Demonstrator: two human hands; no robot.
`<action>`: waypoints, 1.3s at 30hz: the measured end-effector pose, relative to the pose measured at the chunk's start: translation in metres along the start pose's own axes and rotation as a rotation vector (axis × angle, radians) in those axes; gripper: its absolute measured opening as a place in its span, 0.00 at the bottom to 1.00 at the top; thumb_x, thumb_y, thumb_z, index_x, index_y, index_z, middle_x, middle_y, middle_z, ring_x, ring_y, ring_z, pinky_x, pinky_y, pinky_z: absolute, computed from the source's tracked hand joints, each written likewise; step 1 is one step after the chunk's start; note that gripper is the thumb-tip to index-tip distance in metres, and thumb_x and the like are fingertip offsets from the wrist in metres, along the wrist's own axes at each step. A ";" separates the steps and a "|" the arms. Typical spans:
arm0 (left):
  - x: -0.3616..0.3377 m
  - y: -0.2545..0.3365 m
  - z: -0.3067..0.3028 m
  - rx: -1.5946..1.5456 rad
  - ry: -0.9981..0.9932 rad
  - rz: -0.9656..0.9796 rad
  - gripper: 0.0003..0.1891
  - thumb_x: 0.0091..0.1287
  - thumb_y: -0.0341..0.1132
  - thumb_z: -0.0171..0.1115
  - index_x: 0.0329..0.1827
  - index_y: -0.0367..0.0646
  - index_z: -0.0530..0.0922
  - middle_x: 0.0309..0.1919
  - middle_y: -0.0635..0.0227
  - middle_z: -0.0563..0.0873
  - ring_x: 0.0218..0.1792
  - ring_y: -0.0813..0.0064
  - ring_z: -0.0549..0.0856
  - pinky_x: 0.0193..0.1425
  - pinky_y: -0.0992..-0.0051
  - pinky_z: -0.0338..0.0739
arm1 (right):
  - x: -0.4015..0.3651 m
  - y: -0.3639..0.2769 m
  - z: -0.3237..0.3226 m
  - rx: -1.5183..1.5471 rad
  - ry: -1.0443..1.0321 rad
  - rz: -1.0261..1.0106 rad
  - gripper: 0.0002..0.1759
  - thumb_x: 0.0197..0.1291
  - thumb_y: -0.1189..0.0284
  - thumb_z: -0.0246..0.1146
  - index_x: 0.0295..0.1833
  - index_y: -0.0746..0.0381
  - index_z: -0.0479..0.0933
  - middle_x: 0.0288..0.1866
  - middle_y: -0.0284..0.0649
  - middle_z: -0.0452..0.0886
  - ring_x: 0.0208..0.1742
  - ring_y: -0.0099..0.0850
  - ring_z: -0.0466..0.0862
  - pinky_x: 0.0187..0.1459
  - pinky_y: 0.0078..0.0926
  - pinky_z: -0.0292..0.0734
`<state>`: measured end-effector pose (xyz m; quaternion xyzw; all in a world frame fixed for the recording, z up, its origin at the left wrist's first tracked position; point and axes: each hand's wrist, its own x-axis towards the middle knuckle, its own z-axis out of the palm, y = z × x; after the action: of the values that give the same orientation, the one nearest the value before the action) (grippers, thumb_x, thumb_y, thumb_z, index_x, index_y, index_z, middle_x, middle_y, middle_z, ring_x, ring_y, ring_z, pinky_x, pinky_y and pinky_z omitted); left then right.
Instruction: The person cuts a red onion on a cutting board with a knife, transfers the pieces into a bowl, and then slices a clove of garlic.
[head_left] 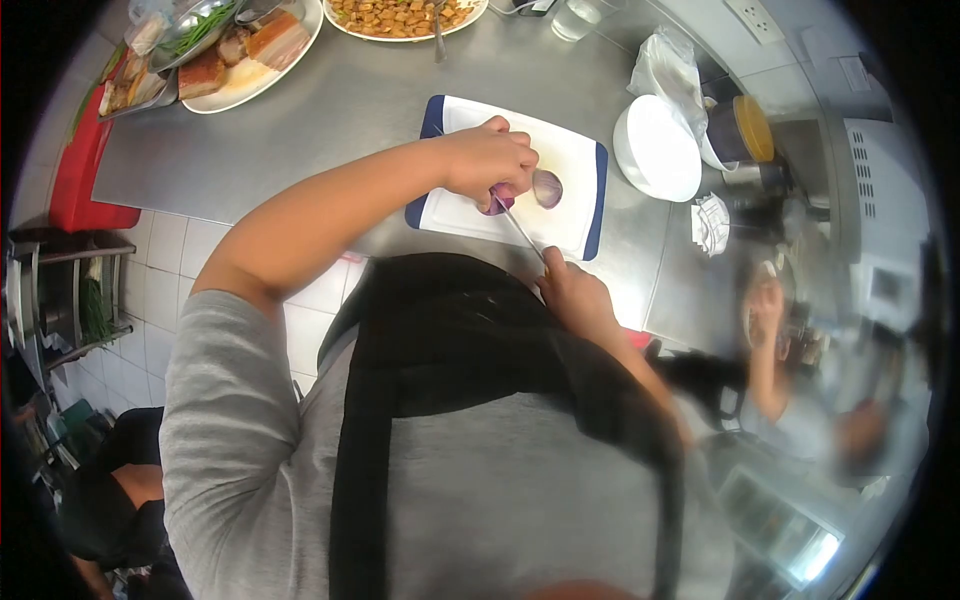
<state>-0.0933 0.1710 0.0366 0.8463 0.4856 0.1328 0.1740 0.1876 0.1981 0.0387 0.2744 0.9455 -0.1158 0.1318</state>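
A white cutting board (pixel 465 228) with dark blue ends lies on the steel counter in front of me. My left hand (pixel 490 160) is closed over a piece of red onion (pixel 497 204), fingers curled around it on the board. In my right hand (pixel 580 298) is a knife (pixel 524 235), its blade slanting up and left to the onion under my left fingers. Beside those fingers, to the right, a red onion half (pixel 547 189) rests on the board. The blade's tip is hidden at the onion.
A white bowl (pixel 655 150) and a plastic bag (pixel 666 68) stand right of the board. Along the back are a plate of diced food (pixel 400 18), a plate with pork slabs (pixel 275 48) and a glass (pixel 575 20). Another person's hand (pixel 768 300) shows at right.
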 end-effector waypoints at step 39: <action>0.007 -0.002 0.005 0.081 -0.036 0.068 0.11 0.41 0.30 0.73 0.21 0.51 0.76 0.28 0.83 0.80 0.45 0.76 0.76 0.58 0.62 0.61 | 0.003 0.001 -0.011 0.124 -0.112 0.020 0.20 0.65 0.63 0.62 0.54 0.59 0.63 0.28 0.55 0.82 0.32 0.57 0.83 0.33 0.54 0.76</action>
<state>-0.0893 0.1775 0.0313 0.8710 0.4583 0.1036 0.1436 0.1840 0.2031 0.0478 0.2844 0.9248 -0.1880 0.1686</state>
